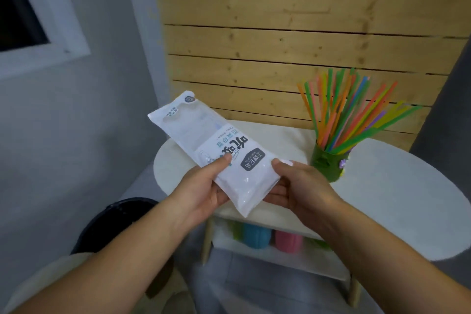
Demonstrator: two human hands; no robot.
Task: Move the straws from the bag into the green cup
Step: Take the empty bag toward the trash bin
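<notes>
The left grip [204,186] and the right grip [300,186] both clasp the near end of the white bag [216,140], thumbs on top and fingers beneath, holding it tilted above the white table [395,186]. The bright straws [351,109] stand fanned out in the green cup [326,163] on the table, just right of the bag.

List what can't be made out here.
Head view only:
Bag contents: printed white film hides whether anything remains inside.
Left hand and right hand: fingertips hidden under the bag.
Blue item and pink item on the lower shelf: blurred, tops cut off by the tabletop.
</notes>
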